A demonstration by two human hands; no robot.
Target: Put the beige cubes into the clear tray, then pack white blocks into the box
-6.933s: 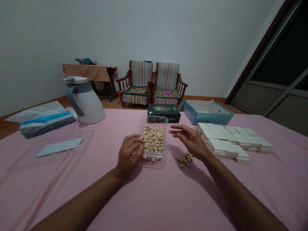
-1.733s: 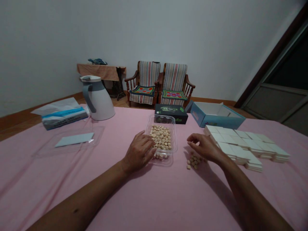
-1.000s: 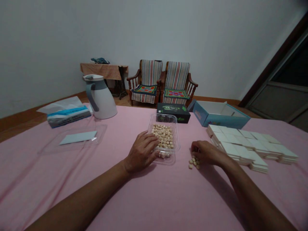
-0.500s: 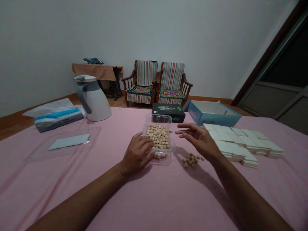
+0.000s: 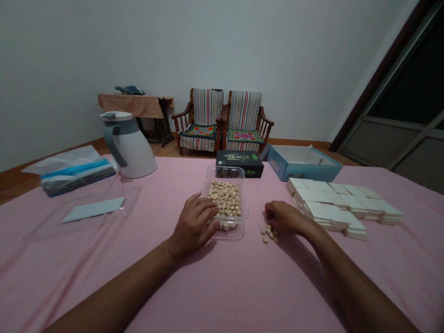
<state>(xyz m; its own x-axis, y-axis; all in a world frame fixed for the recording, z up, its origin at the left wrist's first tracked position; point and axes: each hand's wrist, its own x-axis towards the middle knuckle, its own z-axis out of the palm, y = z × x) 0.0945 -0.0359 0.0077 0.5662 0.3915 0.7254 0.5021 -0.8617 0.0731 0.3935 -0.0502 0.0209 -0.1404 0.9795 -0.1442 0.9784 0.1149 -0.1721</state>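
Observation:
A clear plastic container (image 5: 245,203) stands in front of me, holding a layer of small pale wooden cubes (image 5: 225,196). At its left front corner, my left hand (image 5: 194,222) grips the side, with the fingers over the rim and the thumb at the front. To the right, a small heap of similar cubes (image 5: 268,232) lies loose on the cloth. My right hand (image 5: 282,217) is down at this heap, its fingers curled and drawn together. The back of the hand hides the fingertips and part of the heap, so whatever is pinched is out of sight.
Stacks of white square tiles (image 5: 333,199) sit right of my right hand. Behind are a black box (image 5: 239,163) and an open blue box (image 5: 303,166). On the left stand a white jug (image 5: 133,150), a tissue pack (image 5: 78,175) and a clear lid (image 5: 130,203) on the pink tablecloth (image 5: 222,291).
My right hand has come down from above the loose cubes onto the heap, and its fingers have closed. My left hand stays at the container. The view has shifted slightly.

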